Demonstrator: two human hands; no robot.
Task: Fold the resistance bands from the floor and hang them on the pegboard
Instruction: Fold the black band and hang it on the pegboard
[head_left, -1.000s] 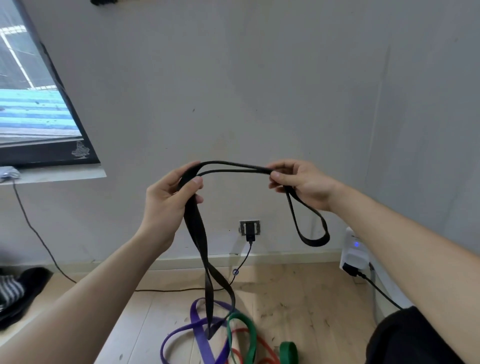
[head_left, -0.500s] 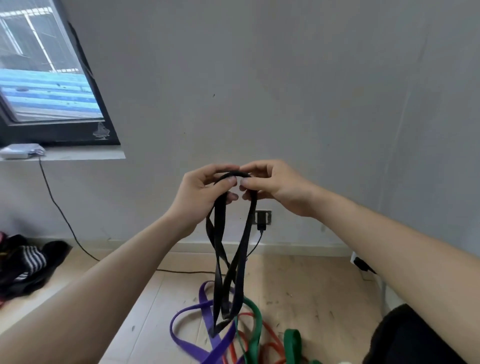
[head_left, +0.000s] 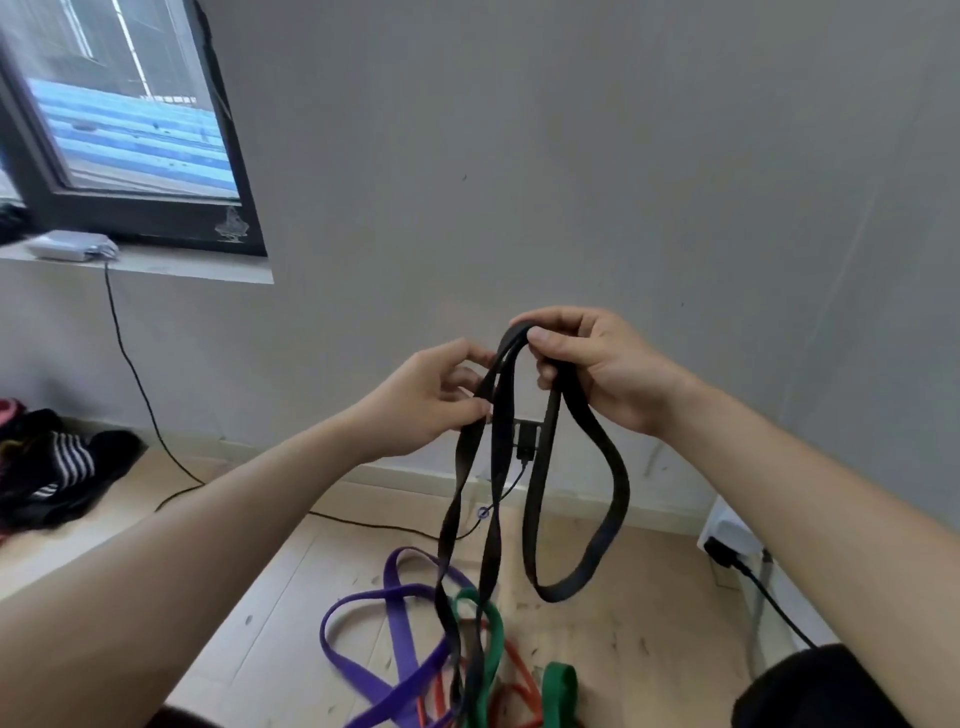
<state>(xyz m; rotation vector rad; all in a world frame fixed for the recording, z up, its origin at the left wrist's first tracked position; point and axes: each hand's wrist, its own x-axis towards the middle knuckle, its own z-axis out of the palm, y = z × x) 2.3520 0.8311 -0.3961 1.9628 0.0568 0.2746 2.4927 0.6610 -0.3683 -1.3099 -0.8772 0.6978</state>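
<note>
Hands meet at chest height in front of a plain grey wall (head_left: 623, 156). The right hand (head_left: 597, 364) has thumb and forefinger pinched tight over the top bend of a black resistance band (head_left: 621, 488), its other fingers curled round the strands below. The left hand (head_left: 436, 400) is just beside it, fingertips closed on one strand of the same band. From the right hand one loop hangs free in the air. Two longer, twisted strands drop from between the hands to the wooden floor (head_left: 649, 649), where their lower end lies among a purple band (head_left: 401, 631), a green band (head_left: 560, 691) and a red band (head_left: 514, 660), all overlapping in a loose heap. Behind the black strands a wall socket (head_left: 524, 436) carries a plug. At upper left a dark-framed window (head_left: 130, 130) bears a small pale sticker (head_left: 231, 226) in its lower corner, possibly a logo, too small to read. A white device (head_left: 67, 244) rests on the sill (head_left: 208, 270), its cable (head_left: 135, 374) running down the wall. Dark and striped clothes (head_left: 52, 467) lie at far left.
</note>
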